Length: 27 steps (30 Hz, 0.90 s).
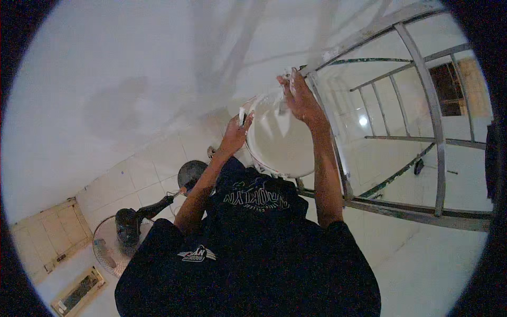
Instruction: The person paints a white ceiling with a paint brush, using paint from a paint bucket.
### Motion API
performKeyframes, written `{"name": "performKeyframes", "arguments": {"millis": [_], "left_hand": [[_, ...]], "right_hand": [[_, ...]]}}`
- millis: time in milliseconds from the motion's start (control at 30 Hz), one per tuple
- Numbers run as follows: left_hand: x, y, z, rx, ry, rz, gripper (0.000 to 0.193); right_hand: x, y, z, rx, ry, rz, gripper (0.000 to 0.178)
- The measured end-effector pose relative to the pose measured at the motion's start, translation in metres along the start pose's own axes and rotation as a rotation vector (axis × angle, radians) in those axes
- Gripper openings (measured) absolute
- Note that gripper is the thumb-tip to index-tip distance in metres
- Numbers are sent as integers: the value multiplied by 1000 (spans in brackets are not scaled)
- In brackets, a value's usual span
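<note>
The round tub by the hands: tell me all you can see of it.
The tub is wide, round and whitish, its material hard to tell, with a smeared-looking rim. It appears upright and open; a smooth off-white substance shows inside, depth unclear. It sits left of the metal frame. The left hand is at its left rim, contact unclear; the right hand partly covers it.
</note>
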State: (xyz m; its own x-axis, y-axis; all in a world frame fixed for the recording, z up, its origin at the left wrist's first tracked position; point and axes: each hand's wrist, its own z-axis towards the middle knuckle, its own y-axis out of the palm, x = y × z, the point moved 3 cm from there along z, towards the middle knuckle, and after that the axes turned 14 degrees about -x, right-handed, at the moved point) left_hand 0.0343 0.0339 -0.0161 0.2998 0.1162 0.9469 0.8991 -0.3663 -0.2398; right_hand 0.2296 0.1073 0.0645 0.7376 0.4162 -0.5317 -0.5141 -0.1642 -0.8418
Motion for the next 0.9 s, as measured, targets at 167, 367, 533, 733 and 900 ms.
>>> {"name": "performKeyframes", "arguments": {"millis": [167, 367, 533, 733, 900], "left_hand": [[10, -5, -9, -9, 2, -18, 36], [21, -6, -15, 30, -91, 25, 39], [-1, -3, -7, -1, -1, -88, 39], [11, -4, -11, 1, -22, 30, 43], [13, -5, -9, -17, -2, -62, 37]], "right_hand": [[-16, -9, 41, -306, -10, 58, 54], [-3, 9, 68, -196, -163, -298, 51], [-12, -12, 68, -263, -38, 220, 48], [-18, -19, 68, -168, -83, 151, 46], [-31, -42, 57, 137, -203, -58, 39]]}}
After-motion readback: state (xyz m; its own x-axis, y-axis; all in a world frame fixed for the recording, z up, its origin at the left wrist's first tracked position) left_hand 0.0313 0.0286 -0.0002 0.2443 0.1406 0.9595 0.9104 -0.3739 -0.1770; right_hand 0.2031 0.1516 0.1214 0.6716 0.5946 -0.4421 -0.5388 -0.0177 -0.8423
